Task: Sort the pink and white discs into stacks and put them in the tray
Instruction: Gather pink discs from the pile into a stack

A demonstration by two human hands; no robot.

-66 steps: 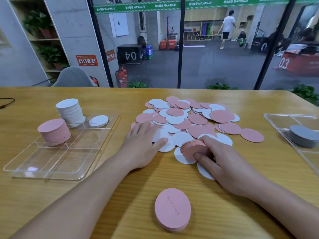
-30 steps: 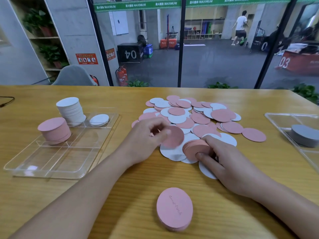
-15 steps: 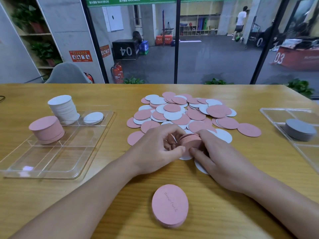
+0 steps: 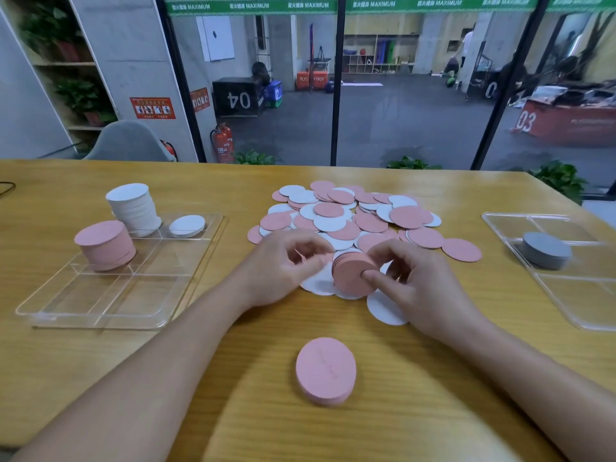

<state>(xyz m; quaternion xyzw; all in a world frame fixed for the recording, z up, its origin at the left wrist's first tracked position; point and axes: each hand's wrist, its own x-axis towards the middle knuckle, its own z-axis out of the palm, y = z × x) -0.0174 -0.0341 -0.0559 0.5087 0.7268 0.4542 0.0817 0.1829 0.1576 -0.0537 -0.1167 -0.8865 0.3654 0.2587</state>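
Note:
A loose pile of pink and white discs is spread over the middle of the table. My right hand grips a tilted stack of pink discs at the pile's near edge. My left hand is just left of that stack, blurred, fingers curled beside it; whether it holds a disc is unclear. The clear tray on the left carries a pink stack, a taller white stack and a short white stack. Another small pink stack sits near the table's front.
A second clear tray on the right holds a grey stack of discs. A loose white disc lies under my right wrist. A glass wall stands behind the table's far edge.
My left hand picked a pink disc from the pile and brought it to the stack in my right hand. The stack now tilts up on edge.

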